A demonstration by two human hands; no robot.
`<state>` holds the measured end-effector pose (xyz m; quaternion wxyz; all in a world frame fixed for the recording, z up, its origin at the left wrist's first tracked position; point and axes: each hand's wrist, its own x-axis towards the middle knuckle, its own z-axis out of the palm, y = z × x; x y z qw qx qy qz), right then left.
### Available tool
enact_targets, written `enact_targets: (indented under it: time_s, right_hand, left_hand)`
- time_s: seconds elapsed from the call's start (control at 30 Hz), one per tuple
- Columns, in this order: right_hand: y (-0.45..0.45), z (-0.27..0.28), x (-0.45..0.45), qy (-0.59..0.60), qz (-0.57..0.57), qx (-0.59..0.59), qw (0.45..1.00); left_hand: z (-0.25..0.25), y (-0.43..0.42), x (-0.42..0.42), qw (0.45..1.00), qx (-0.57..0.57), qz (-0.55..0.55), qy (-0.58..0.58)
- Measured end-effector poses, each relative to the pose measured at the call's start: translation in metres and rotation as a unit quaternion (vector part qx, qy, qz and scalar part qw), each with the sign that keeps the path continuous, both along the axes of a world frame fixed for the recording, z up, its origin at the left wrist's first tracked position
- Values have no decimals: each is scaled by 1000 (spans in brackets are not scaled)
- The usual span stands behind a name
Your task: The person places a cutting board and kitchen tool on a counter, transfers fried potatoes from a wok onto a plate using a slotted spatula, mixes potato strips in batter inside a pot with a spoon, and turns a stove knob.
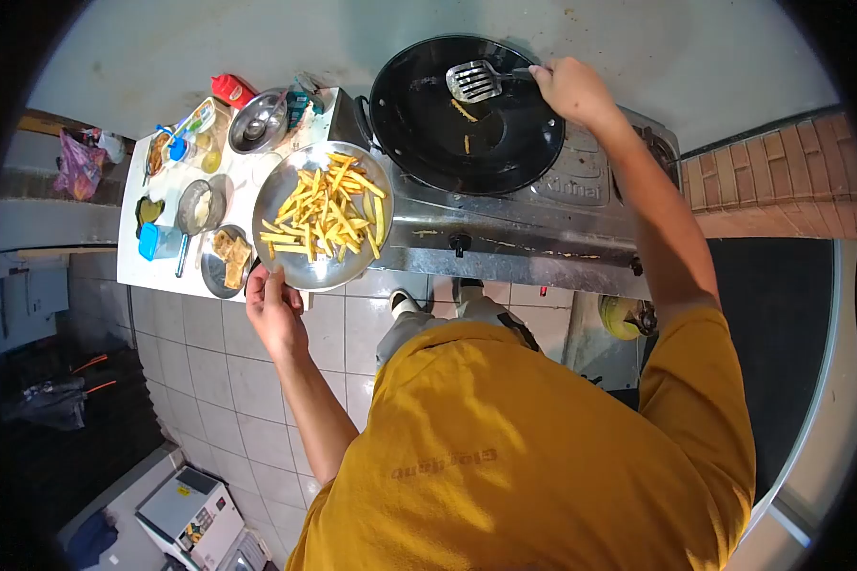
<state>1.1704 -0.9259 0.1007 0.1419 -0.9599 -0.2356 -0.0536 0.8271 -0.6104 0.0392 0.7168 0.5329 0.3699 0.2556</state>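
Note:
My left hand [278,312] is closed on the near-left rim of a round metal plate [278,185], which it holds beside the stove. A heap of French fries [326,211] lies on the plate. My right hand [573,90] grips the handle of a slotted spatula [473,82], its metal head inside a large black wok [419,143]. A few loose fries [464,111] lie in the wok near the spatula, with what looks like a little oil at the bottom.
The wok sits on a metal stove [524,233]. Left of it, a white table [162,266] bears a steel bowl [258,121], a red bottle [231,90], a small pan [200,206], a plate of browned food [227,259] and a blue-lidded container [149,243]. A tiled floor [229,352] lies below.

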Motion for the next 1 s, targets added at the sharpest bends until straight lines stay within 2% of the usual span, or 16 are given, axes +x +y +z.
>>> enact_targets:
  time_s: [0.2, 0.47, 0.53, 0.77, 0.9, 1.0]
  right_hand:
    - [-13, -1, 55, 117, 39, -31, 992]
    - [-44, -4, 54, 238, 55, -18, 970]
    - [-48, 4, 41, 363, -25, -1, 932]
    - [-68, -1, -4, 422, -60, 66, 902]
    - [-58, 9, -33, 411, -29, 88, 907]
    - [-56, 14, -41, 347, -4, 70, 935]
  left_hand:
    - [1, -4, -8, 1000, 2, 26, 11]
    - [0, -8, -11, 999, 11, 31, 5]
    - [1, -8, -12, 1000, 9, 28, 5]
    - [-5, -8, -12, 999, -1, 36, -4]
    - [-5, -7, -11, 999, -11, 36, -3]
    - [-6, -7, -10, 999, -8, 33, -1]
